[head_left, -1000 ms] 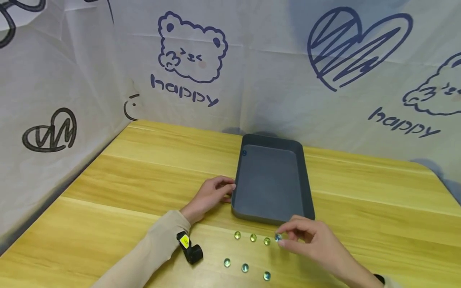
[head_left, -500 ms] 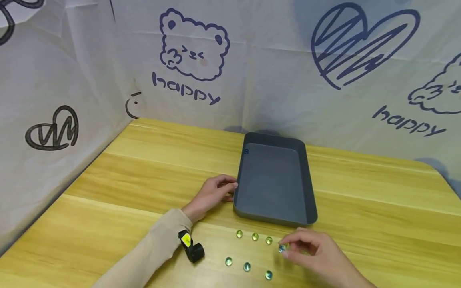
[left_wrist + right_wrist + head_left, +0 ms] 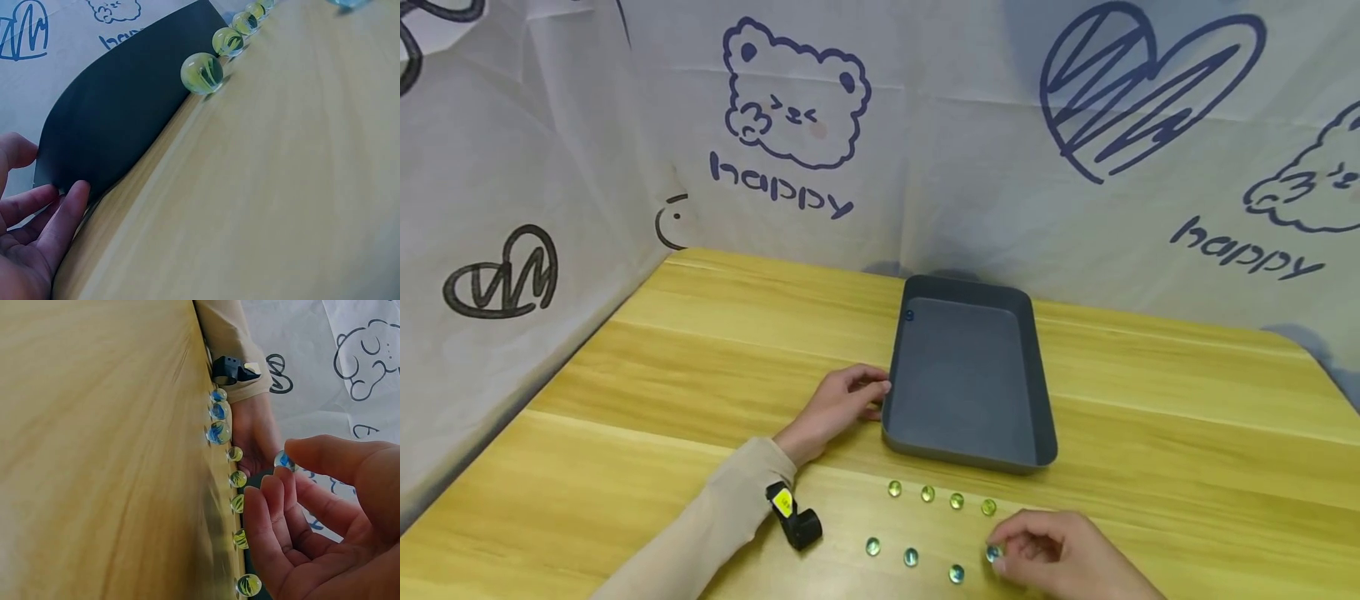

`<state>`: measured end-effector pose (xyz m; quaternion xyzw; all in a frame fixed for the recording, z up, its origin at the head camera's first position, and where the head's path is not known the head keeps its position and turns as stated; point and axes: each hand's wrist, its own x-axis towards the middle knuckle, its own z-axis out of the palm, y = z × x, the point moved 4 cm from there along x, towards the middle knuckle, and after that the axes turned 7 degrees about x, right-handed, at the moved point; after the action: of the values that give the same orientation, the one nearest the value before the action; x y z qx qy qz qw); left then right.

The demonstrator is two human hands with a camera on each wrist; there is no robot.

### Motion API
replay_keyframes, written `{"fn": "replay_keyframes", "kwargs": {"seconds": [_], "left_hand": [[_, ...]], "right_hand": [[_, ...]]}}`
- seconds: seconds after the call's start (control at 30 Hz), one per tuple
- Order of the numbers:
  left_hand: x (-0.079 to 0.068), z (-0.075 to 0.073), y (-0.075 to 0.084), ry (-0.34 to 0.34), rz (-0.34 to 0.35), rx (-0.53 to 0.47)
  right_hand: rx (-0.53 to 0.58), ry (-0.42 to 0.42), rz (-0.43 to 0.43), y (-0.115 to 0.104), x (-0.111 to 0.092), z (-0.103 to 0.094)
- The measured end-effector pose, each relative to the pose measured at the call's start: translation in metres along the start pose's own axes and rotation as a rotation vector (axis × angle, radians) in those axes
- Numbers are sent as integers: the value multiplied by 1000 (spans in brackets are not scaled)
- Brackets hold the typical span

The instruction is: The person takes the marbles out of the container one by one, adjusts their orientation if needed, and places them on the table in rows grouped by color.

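Note:
A blue-swirled glass marble (image 3: pixel 993 553) is pinched between the thumb and fingertips of my right hand (image 3: pixel 1063 554), low over the front of the table; the right wrist view shows the same held marble (image 3: pixel 285 460). My left hand (image 3: pixel 835 408) rests by the left wall of a dark grey rectangular tray (image 3: pixel 962 383), its relaxed fingers (image 3: pixel 72 203) touching the outside of the wall. Behind the right hand runs a row of green-yellow marbles (image 3: pixel 957 500). Left of the held marble, three blue marbles (image 3: pixel 911 557) form a nearer row.
One dark blue marble (image 3: pixel 909 315) lies inside the tray at its far left corner. The wooden table (image 3: pixel 625 433) meets a white cloth backdrop (image 3: pixel 970 167) with drawings behind the tray. A black camera (image 3: pixel 797 521) sits on the left sleeve.
My right hand has drawn back from the green row towards the front edge, carrying the blue marble. The rightmost green marble now shows fully. The left hand stays at the tray.

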<state>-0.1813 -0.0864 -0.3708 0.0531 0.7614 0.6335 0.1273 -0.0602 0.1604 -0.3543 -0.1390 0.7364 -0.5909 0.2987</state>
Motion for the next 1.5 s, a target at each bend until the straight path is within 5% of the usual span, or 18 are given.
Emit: {"fn": "replay_keyframes", "kwargs": {"seconds": [0.3, 0.6, 0.9, 1.5], "left_hand": [[9, 2, -14, 14, 9, -9], [8, 3, -12, 12, 20, -16], [10, 1, -11, 27, 14, 0], [10, 1, -14, 30, -4, -14]], "right_hand": [[50, 16, 89, 7, -1, 3], [7, -86, 55, 13, -1, 6], [-159, -63, 28, 9, 2, 7], [-145, -106, 19, 11, 3, 7]]}}
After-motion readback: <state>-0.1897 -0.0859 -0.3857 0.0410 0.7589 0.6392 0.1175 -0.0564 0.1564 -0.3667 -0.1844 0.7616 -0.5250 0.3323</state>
